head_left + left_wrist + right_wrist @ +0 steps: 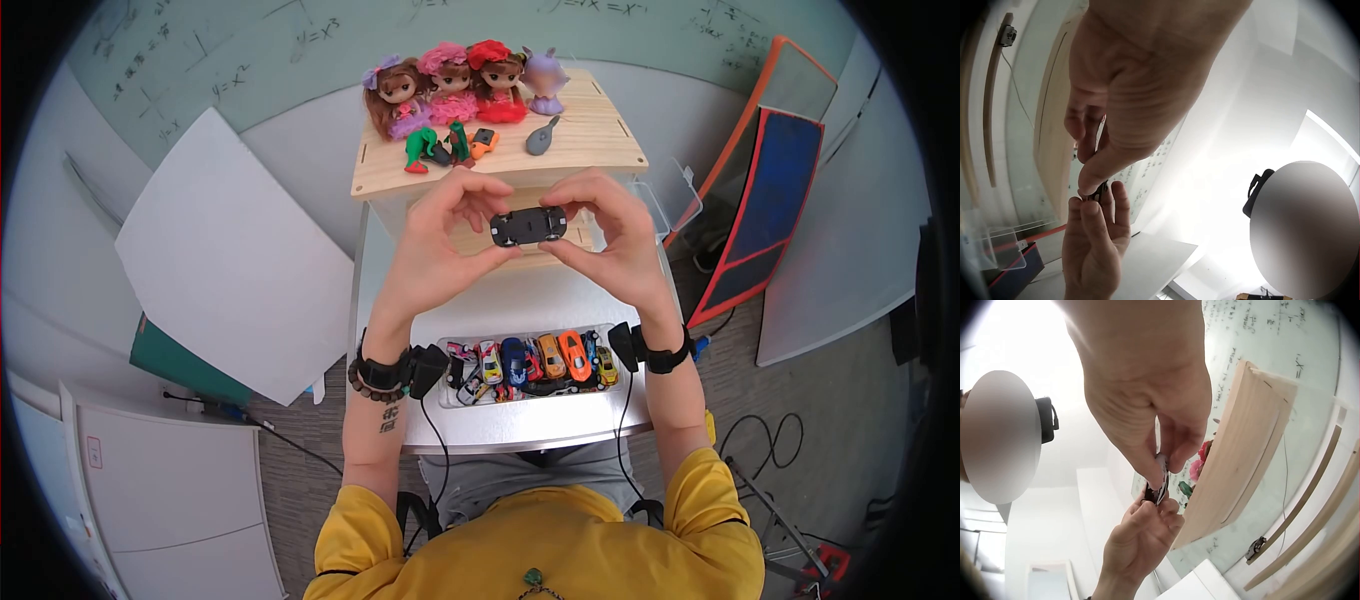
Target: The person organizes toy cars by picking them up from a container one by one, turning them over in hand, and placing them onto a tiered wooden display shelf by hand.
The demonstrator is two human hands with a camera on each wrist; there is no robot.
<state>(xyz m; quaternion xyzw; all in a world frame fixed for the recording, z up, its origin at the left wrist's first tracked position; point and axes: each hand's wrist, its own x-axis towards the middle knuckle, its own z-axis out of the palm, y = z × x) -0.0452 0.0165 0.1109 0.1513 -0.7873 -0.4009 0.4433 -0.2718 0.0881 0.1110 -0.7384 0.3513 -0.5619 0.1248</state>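
Presently, one toy car [528,227] is hanging in mid-air above the table [520,432], its black underside facing the head camera. Left hand [440,240]: is pinching the car's left end between thumb and fingers. Right hand [615,240]: is likewise pinching the right end. Tray [545,399], clear: is lying on the table between the forearms, holding many small multicoloured cars. Wooden stand [600,125]: is standing beyond the hands, bearing three dolls [450,90] in bright headwear, one purple figure [545,85], one grey figure [542,137] and one green figure [421,147].
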